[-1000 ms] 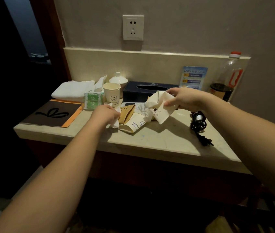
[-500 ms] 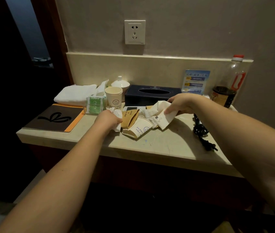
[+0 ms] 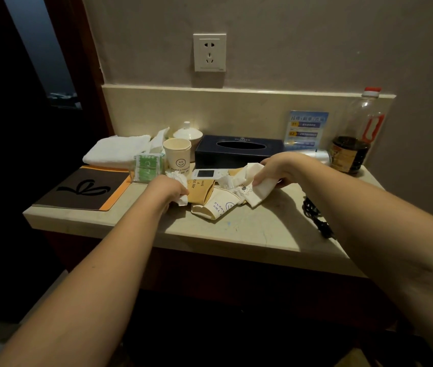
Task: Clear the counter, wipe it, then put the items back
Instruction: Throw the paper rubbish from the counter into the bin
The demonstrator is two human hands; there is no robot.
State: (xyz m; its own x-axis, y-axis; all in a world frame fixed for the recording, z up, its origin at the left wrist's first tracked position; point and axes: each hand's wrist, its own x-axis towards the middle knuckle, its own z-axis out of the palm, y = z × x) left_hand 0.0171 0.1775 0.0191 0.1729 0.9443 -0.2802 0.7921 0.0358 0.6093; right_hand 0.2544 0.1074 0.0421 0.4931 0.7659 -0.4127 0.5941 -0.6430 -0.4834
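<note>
While I compare with the picture from one second ago, I see that the right hand (image 3: 276, 169) has come lower: before it held the flattened white paper cup (image 3: 253, 190) lifted over the desk (image 3: 257, 229), and now this cup lies down on the pile, just in front of the dark tissue box (image 3: 239, 151). The grip of the right hand is pinching the cup, the thumb on top of the paper. The left hand (image 3: 169, 189) stayed almost at the same place, to the front left of the tissue box, and its grip is closed around a crumpled white tissue (image 3: 179, 178).

Between my two hands, in front of the tissue box, lie a flattened brown cup (image 3: 200, 192) and another flattened white cup (image 3: 215, 207), touching each other. A small white device (image 3: 206, 174) lies just before the box. Left of the box stands an upright smiley cup (image 3: 177, 154), then a green packet (image 3: 148, 166), a folded white towel (image 3: 116, 151) and a dark folder (image 3: 85, 190). Right of the box stand a blue card (image 3: 306, 128) and a bottle (image 3: 355, 139) with dark liquid. A black cable (image 3: 316, 215) lies to the front right of the box, partly hidden by my right arm.
</note>
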